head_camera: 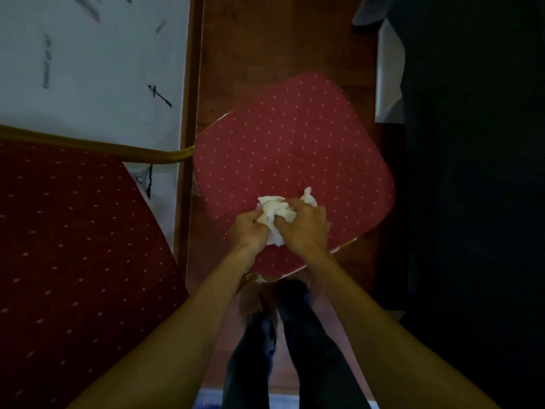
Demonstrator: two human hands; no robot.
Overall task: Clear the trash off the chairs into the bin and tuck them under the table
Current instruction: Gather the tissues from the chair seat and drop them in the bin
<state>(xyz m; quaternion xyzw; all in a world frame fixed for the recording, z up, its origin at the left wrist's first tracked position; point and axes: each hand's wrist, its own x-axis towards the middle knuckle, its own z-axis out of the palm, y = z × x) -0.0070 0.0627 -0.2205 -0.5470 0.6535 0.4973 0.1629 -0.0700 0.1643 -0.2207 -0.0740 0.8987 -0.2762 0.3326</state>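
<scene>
L hand (249, 231) + R hand (303, 227) – both clenched on tissue wad (275, 215) | over chair seat (295, 149) | fingertips hidden

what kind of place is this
Probably a banquet or function room, maybe a restaurant. The chairs are red, dotted and gold-framed, banquet style, beside a table under a printed white cover, on a wood floor. Both hands, left and right, gather crumpled tissue.

Matt dotted red cloth seat (295, 149), crumpled soft white paper (277, 214), seemingly glossy wooden floor (265, 39).
</scene>
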